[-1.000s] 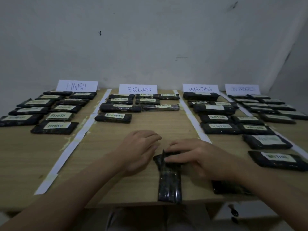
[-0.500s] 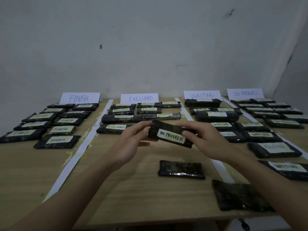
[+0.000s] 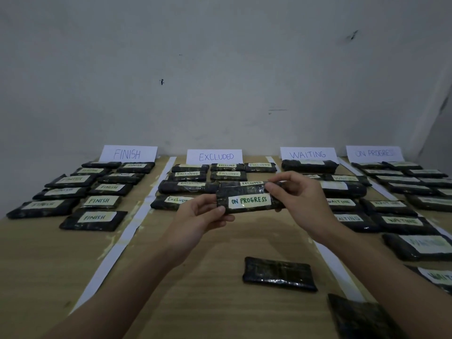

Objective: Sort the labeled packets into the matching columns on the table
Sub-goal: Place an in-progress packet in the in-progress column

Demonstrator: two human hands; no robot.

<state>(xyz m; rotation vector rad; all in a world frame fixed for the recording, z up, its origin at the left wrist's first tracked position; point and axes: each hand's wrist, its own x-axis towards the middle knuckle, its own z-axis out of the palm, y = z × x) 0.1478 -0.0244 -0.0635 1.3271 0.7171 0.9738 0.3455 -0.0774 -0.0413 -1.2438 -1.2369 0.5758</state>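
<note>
Black ON PROGRESS packet (image 3: 249,199) level above table (image 3: 220,302), ends pinched between left hand (image 3: 198,216) fingers, right hand (image 3: 299,199) fingers

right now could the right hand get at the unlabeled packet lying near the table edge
Probably not yet: the right hand and left hand both pinch the on progress packet. Nothing covers the unlabeled packet below.
</note>
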